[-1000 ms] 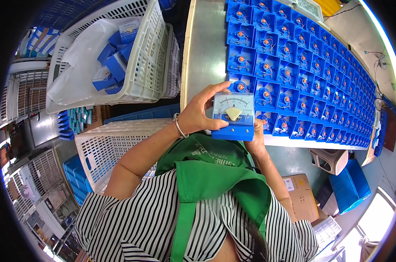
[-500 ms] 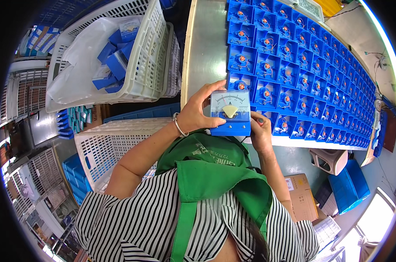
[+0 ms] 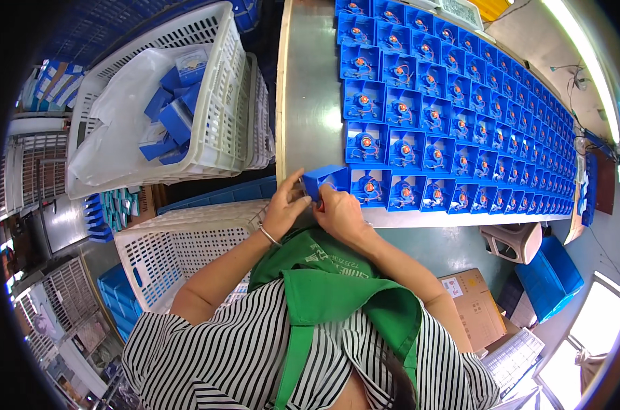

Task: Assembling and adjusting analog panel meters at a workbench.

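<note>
A blue-cased panel meter [image 3: 325, 176] is turned so its open back faces up and right, at the table's near edge. My left hand [image 3: 287, 209] grips its left side between thumb and fingers. Against the meter's open side, my right hand [image 3: 342, 213] is closed, fingertips bunched at the case; what they pinch is hidden. Right beside them, rows of like blue meter cases [image 3: 403, 149] lie open side up, each showing an orange-red round part and thin wires.
A white crate [image 3: 214, 130] lined with plastic at the left holds several finished-looking blue meters [image 3: 178, 121]. Below it stands another white crate [image 3: 180, 239]. A beige stool [image 3: 511, 241], a cardboard box [image 3: 472, 307] and a blue bin [image 3: 550, 280] are at the right.
The meter, earlier upright with its dial facing me, has been turned over and moved slightly left and down. My right hand has come from its right side to its open back.
</note>
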{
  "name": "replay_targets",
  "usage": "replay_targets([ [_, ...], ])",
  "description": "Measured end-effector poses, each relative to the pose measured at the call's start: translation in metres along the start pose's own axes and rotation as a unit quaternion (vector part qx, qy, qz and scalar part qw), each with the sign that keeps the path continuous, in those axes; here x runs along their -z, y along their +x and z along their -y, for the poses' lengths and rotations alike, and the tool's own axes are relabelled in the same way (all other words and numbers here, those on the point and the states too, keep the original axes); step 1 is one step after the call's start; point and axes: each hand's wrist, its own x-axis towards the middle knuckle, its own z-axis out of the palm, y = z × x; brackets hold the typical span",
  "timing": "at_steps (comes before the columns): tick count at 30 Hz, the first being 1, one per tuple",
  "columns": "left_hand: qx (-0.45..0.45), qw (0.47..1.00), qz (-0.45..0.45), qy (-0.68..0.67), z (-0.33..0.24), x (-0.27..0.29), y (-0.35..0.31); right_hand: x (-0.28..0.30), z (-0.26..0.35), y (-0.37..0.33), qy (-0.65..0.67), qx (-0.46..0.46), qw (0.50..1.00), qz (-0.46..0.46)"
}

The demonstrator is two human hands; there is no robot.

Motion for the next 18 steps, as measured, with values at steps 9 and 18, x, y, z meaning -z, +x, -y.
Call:
replay_targets([
  [9, -0.094, 0.966, -0.065, 0.233, 0.042, 0.004, 0.038, 0.011, -0.012, -0.016, 0.025, 0.013, 0.996, -0.086],
  [18, -0.032, 0.999, -0.011, 0.034, 0.038, 0.004, 0.050, 0.007, -0.108, -0.075, -0.127, -0.106, 0.985, -0.054],
])
